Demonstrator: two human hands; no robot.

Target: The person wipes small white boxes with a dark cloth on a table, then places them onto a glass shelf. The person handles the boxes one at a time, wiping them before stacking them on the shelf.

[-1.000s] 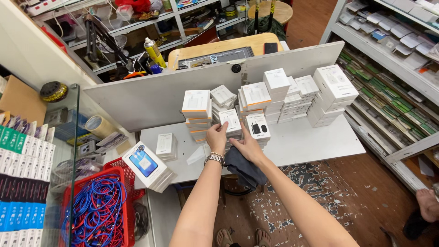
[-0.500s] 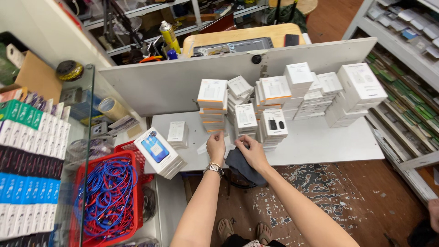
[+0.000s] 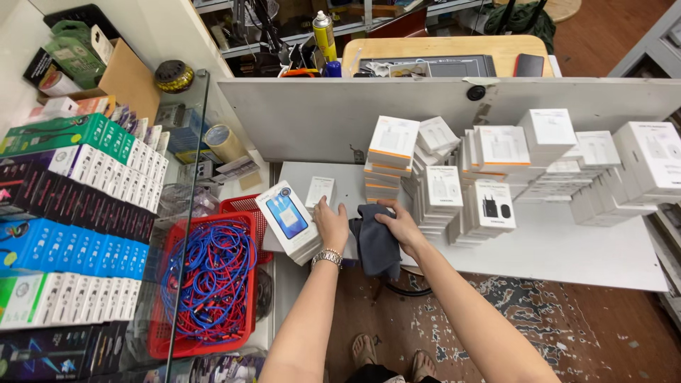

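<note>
My right hand (image 3: 399,224) grips a dark grey cloth (image 3: 377,248) that lies on the front of the white table (image 3: 560,248) and hangs over its edge. My left hand (image 3: 330,223), with a metal watch (image 3: 327,257) on the wrist, lies flat beside the cloth. Its fingertips touch the lower edge of a small white box (image 3: 320,191). A stack of white boxes with a blue picture on top (image 3: 287,217) stands just left of that hand. A stack of white boxes with orange stripes (image 3: 391,157) rises behind both hands.
Several stacks of white boxes (image 3: 560,163) fill the table's right half against a white back panel (image 3: 319,117). A red basket of blue cables (image 3: 211,276) sits lower left, behind a glass case with rows of boxes (image 3: 78,234). My sandalled feet (image 3: 390,351) stand on patterned floor.
Both hands have come down from the box stacks to the table's front. The right hand has taken hold of the cloth; the left has moved left to the small white box.
</note>
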